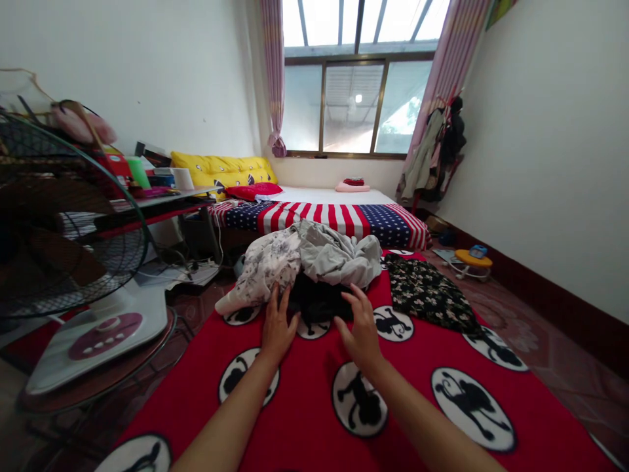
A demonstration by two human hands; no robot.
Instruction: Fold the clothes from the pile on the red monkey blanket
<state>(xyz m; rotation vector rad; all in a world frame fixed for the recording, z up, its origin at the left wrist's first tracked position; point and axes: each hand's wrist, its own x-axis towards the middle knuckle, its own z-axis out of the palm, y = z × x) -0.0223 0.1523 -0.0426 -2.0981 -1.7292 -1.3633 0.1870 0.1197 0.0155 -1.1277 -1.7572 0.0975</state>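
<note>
Now both hands lie on the near edge of a clothes heap on the red blanket (pixel 314 419) with round monkey prints. Left hand (pixel 276 328): palm down, fingers spread and pointing far, resting where the white floral garment (pixel 263 272) meets the black garment (pixel 317 301); flat and open, gripping nothing. Right hand (pixel 360 328): fingers bent a little, tips on the near right edge of the black garment; whether it pinches the cloth, cannot tell.

Black garment: crumpled, at the middle of the blanket, between the two hands, partly under the grey garment (pixel 339 255). Long axis runs roughly left to right; no clear front or collar visible, so which way it points cannot be told.

Grey garment lies bunched on the far side of the heap, touching the floral one to its left. Dark flowered cloth (pixel 427 295) lies flat to the right, just beside the heap, long axis running from far left to near right.

Standing fan (pixel 63 216) at the left. Flag-patterned bedcover (pixel 339 219) far behind the heap.
</note>
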